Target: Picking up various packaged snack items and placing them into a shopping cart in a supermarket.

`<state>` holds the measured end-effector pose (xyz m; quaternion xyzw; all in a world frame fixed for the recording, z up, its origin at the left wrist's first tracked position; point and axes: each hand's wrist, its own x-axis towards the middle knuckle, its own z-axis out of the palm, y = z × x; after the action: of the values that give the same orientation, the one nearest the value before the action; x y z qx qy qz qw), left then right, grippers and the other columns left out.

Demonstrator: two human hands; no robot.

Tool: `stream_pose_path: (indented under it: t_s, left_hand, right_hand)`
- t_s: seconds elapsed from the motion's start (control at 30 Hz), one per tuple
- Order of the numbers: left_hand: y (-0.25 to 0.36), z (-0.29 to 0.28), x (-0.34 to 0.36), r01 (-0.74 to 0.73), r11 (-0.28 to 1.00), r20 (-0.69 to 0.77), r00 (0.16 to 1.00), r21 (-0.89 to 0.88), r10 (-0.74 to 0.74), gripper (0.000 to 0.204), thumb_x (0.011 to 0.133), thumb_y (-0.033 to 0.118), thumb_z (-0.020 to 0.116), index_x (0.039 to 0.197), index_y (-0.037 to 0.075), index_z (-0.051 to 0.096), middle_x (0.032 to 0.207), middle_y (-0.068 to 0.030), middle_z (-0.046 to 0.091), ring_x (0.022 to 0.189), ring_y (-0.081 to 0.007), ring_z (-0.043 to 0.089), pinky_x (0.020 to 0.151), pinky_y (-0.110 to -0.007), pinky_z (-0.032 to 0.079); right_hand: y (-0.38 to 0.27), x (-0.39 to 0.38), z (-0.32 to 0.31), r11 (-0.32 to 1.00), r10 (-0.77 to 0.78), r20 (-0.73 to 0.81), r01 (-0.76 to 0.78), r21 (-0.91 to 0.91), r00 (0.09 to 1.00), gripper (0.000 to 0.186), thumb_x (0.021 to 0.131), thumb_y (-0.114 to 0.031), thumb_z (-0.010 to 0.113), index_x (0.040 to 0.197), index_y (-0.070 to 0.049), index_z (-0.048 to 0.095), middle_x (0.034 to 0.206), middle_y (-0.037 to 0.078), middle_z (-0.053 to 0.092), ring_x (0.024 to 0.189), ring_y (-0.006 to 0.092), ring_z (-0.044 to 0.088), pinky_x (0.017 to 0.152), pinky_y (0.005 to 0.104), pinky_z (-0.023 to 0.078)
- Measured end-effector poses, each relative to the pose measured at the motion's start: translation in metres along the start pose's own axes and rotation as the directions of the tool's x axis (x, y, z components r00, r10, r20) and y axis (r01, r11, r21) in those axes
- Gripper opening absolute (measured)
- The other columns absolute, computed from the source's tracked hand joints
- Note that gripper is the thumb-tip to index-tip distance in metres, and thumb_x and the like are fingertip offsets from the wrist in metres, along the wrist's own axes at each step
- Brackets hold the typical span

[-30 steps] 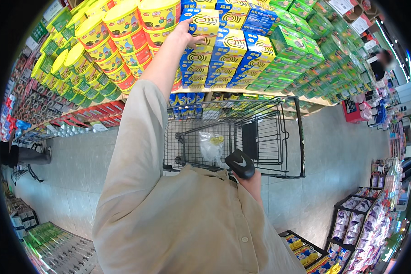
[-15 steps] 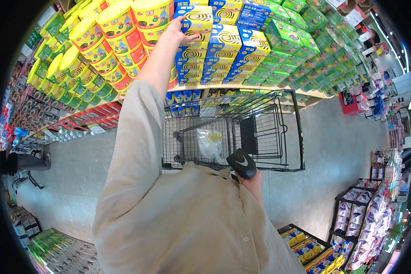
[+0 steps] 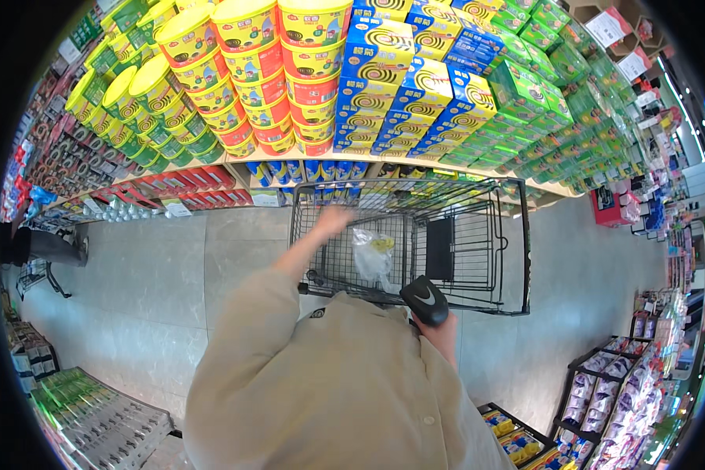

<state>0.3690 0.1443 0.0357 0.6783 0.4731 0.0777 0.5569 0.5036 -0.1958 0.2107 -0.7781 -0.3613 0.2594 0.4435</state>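
Note:
My left hand point(image 3: 335, 222) is smeared by motion over the left end of a black wire shopping cart point(image 3: 526, 258); its fingers are too blurred to read. In the cart lies a clear plastic bag point(image 3: 370, 258) with something yellow in it. Close to my body, my right hand point(image 3: 440, 330) is closed around a black rounded handheld device point(image 3: 424, 301) with a pale curved mark, beside the cart's near rim. Beyond the cart, blue-and-yellow boxes with spiral pictures point(image 3: 374, 72) stand stacked on the shelf, next to yellow-and-red lidded tubs point(image 3: 315, 59).
Green boxes point(image 3: 518, 88) fill the shelf to the right. Spray cans point(image 3: 333, 170) stand on the lower shelf behind the cart. Dark display racks point(image 3: 583, 384) hold packets at lower right. At far left is a person's leg point(image 3: 55, 249) beside another cart point(image 3: 43, 274).
My left hand has come down from the top of the blue-and-yellow box stack to the cart. The shelf and cart have shifted right in view, the cart slightly lower. The right hand keeps its hold.

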Motion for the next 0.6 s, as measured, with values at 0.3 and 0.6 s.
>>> stream_pose_path:
  t_s: [0.3,0.6]
  left_hand:
    - [-0.146,0.074,-0.17,-0.099,0.826,-0.055,0.986,0.554,0.155,0.044,0.085,0.044,0.054,0.092,0.002,0.066,0.095,-0.018,0.065,0.096,-0.0334,0.058,0.084,-0.046,0.045]
    - [-0.128,0.071,-0.197,-0.025,0.653,-0.118,0.978,0.757,0.173,0.063,0.085,0.063,0.048,0.109,0.006,0.059,0.113,-0.0088,0.056,0.112,-0.026,0.047,0.095,-0.044,0.033]
  right_hand:
    - [-0.014,0.005,0.007,0.981,0.092,0.116,-0.071,-0.179,0.989,0.043,0.067,-0.023,0.08,0.101,-0.001,0.067,0.092,0.019,0.069,0.089,0.0296,0.069,0.074,0.0353,0.052]
    - [-0.003,0.0,0.005,0.974,-0.098,0.241,0.142,-0.176,0.966,0.038,0.064,-0.021,0.08,0.094,-0.003,0.067,0.082,0.018,0.068,0.081,0.0329,0.068,0.067,0.0364,0.053]
